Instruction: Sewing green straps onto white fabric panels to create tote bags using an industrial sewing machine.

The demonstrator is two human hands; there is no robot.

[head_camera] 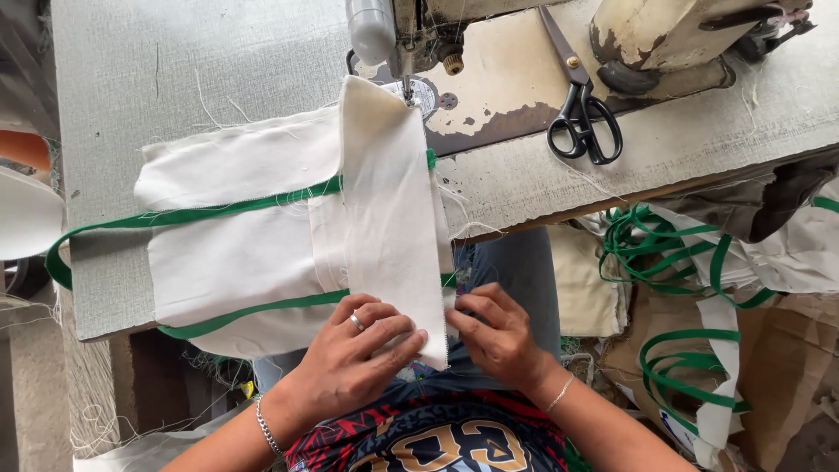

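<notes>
Grey table carries a sewing machine, scissors at 1 o'clock. Your left hand and right hand pinch the white cloth strip at its near end.

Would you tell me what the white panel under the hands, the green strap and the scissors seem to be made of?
White panel: looks like plain woven cotton or canvas, matte, with frayed threads at its edges. Green strap: likely woven synthetic webbing, flat with a slight sheen. Scissors: dark metal blades, glossy black handles, possibly painted or plastic-coated.

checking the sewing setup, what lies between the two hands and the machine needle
In the head view, a folded strip of cream cloth runs from the left hand and right hand up to the needle, crossing two green straps.
</notes>
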